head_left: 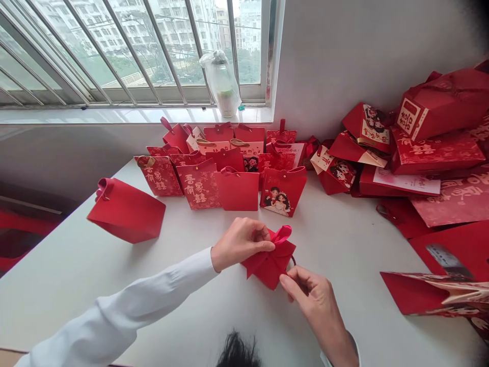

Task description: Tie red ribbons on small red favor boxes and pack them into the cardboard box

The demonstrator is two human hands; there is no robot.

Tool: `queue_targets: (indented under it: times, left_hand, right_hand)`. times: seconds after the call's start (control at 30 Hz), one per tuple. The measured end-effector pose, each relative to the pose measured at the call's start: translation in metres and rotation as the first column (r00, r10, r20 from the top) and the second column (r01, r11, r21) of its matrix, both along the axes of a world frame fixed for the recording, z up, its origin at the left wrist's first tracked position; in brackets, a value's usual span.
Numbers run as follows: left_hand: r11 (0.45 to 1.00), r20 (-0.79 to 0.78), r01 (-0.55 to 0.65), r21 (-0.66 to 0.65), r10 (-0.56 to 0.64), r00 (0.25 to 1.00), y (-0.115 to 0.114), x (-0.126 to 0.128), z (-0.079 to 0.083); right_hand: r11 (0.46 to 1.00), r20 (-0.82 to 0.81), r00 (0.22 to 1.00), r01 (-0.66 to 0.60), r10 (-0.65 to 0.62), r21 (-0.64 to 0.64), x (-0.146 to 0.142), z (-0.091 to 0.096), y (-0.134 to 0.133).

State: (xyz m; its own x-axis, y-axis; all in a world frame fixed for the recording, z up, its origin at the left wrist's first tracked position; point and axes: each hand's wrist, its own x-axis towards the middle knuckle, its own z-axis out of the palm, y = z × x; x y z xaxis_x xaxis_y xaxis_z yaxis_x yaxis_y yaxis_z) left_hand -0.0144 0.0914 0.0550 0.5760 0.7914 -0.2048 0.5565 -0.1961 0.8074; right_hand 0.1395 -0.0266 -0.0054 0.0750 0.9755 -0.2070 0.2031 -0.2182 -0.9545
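Both of the person's hands are closed on one small thing: the left hand point(240, 242) grasps the base of a ribbon between thumb and fingers, while the right hand point(315, 295) pinches a lower corner of the box beneath it with thumb and forefinger. Largest in view is a white table point(202, 321), its far edge near a pale wall point(351, 46) and a barred window point(126, 51) that looks out on buildings and trees. On the table's right side lies a heap of red boxes and bags point(439, 150), stacked and tilted over one another, some with gold lettering or cartoon figures. Along the back stands a cluster of upright red gift bags point(239, 193), several rows deep, with loop handles on top; the front one at the right end point(282, 193) bears a printed couple. Well apart to the left, a plain red bag point(130, 211) stands alone. On the sill, a bottle point(227, 99) sits inside a clear plastic bag. Smaller than the heap and the cluster, the red box point(269, 267) being handled is on the near part of the table, between the two hands and in front of the standing bags. Smallest are the bright ribbon point(283, 234) looped above its folded top and a dark cord point(293, 260) curving out just beside the right hand.
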Motion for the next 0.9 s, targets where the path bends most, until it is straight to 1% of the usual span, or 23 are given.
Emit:
queue_targets:
  times: [0.1, 0.2, 0.23, 0.27, 0.3, 0.33, 0.37, 0.4, 0.43, 0.47, 0.5, 0.53, 0.57, 0.6, 0.67, 0.7, 0.77, 0.8, 0.9]
  left_hand:
    - [0.999, -0.031, 0.042, 0.001, -0.042, 0.999, 0.003, 0.000, 0.001]
    - [0.992, -0.058, 0.123, 0.006, -0.122, 0.991, 0.007, -0.001, 0.007]
    - [0.990, -0.055, 0.139, -0.001, -0.139, 0.989, 0.009, -0.002, 0.011]
    - [0.989, -0.047, 0.144, -0.016, -0.145, 0.988, 0.010, -0.003, 0.014]
    - [0.990, -0.034, 0.138, -0.037, -0.139, 0.990, 0.011, -0.004, 0.017]
    - [0.990, -0.020, 0.127, -0.062, -0.129, 0.991, 0.012, -0.006, 0.020]
    - [0.989, -0.007, 0.119, -0.085, -0.120, 0.993, 0.013, -0.008, 0.023]
    - [0.988, 0.001, 0.116, -0.105, -0.117, 0.993, 0.014, -0.011, 0.025]
    - [0.986, 0.005, 0.122, -0.118, -0.122, 0.993, 0.015, -0.013, 0.026]
    - [0.983, 0.006, 0.133, -0.126, -0.133, 0.991, 0.016, -0.015, 0.027]
    - [0.980, 0.006, 0.148, -0.134, -0.149, 0.989, 0.017, -0.017, 0.027]
    - [0.975, 0.004, 0.167, -0.145, -0.168, 0.986, 0.018, -0.019, 0.026]
    - [0.970, 0.002, 0.187, -0.154, -0.189, 0.982, 0.019, -0.020, 0.025]
    - [0.965, -0.001, 0.213, -0.155, -0.215, 0.977, 0.020, -0.020, 0.023]
    - [0.956, -0.008, 0.269, -0.120, -0.272, 0.962, 0.021, -0.020, 0.019]
    - [0.953, -0.017, 0.290, -0.085, -0.293, 0.956, 0.020, -0.019, 0.016]
    - [0.954, -0.046, 0.301, 0.008, -0.300, 0.953, 0.018, -0.017, 0.012]
    - [0.953, -0.062, 0.298, 0.051, -0.294, 0.954, 0.017, -0.016, 0.009]
    - [0.950, -0.093, 0.284, 0.131, -0.274, 0.957, 0.015, -0.015, 0.004]
  right_hand:
    - [1.000, 0.001, 1.000, -0.008, 0.008, 0.001, 0.000, -0.003, -0.001]
    - [0.999, 0.044, 0.999, -0.034, 0.033, 0.029, 0.003, -0.006, -0.002]
    - [0.998, 0.081, 0.996, -0.035, 0.030, 0.054, 0.004, -0.007, -0.003]
    - [0.995, 0.134, 0.991, -0.015, 0.002, 0.099, 0.006, -0.006, -0.004]
    - [0.985, 0.201, 0.978, 0.027, -0.061, 0.169, 0.008, -0.005, -0.005]
    - [0.960, 0.269, 0.951, 0.080, -0.155, 0.269, 0.009, -0.002, -0.006]
    - [0.911, 0.326, 0.909, 0.120, -0.260, 0.394, 0.009, 0.001, -0.008]
    - [0.846, 0.371, 0.862, 0.115, -0.345, 0.520, 0.008, 0.004, -0.008]
    - [0.778, 0.407, 0.824, 0.064, -0.394, 0.624, 0.006, 0.007, -0.008]
    - [0.718, 0.447, 0.796, -0.022, -0.408, 0.696, 0.002, 0.010, -0.008]
    - [0.669, 0.491, 0.777, -0.124, -0.394, 0.733, -0.004, 0.013, -0.006]
    - [0.631, 0.540, 0.756, -0.221, -0.371, 0.744, -0.011, 0.015, -0.004]
    - [0.607, 0.589, 0.725, -0.299, -0.357, 0.736, -0.018, 0.016, -0.001]
    - [0.597, 0.633, 0.687, -0.354, -0.355, 0.720, -0.025, 0.016, 0.003]
    - [0.607, 0.693, 0.620, -0.404, -0.367, 0.684, -0.038, 0.014, 0.010]
    - [0.618, 0.707, 0.604, -0.409, -0.368, 0.672, -0.043, 0.012, 0.012]
    - [0.623, 0.702, 0.610, -0.399, -0.368, 0.673, -0.048, 0.008, 0.016]
    - [0.610, 0.689, 0.624, -0.396, -0.370, 0.686, -0.049, 0.006, 0.016]
    - [0.540, 0.671, 0.647, -0.440, -0.363, 0.717, -0.048, 0.003, 0.014]
